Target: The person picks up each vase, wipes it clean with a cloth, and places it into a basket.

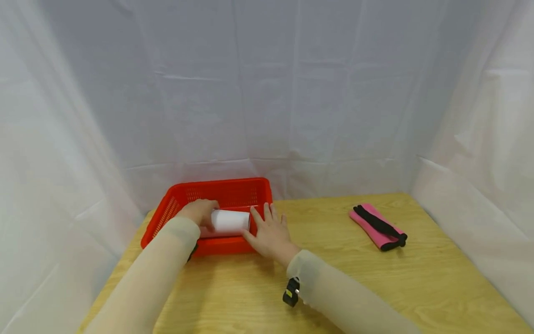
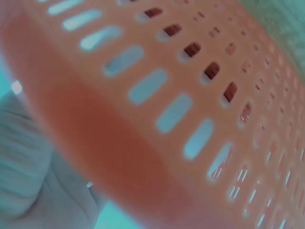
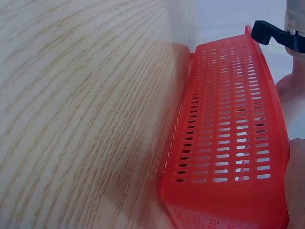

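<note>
Left hand curls over the left end of a white roll; right hand has fingers straight and spread, flat against the roll's right end and the basket's right rim. So the roll is squeezed end to end between the two hands, not gripped round its body. It sits inside the red basket, low against the near wall, lying on its side.

The basket is at 11 o'clock on the worktop, close to the back curtain. A pink and black strap bundle lies at 2 o'clock, well apart from the hands.

Risks, as judged from here:
- The roll could slip out, since the right hand only presses with straight fingers; if either hand eases off, it drops back into the basket or rolls.
- It could catch on the near wall if lifted at a tilt (the wall looks nearly as high as the roll).
- The basket could slide or tip: the right wrist view shows the slotted wall on smooth wood, and the right palm leans on that side.

The left wrist view is blurred, showing only basket slots right up close; finger contact can't be told there.
</note>
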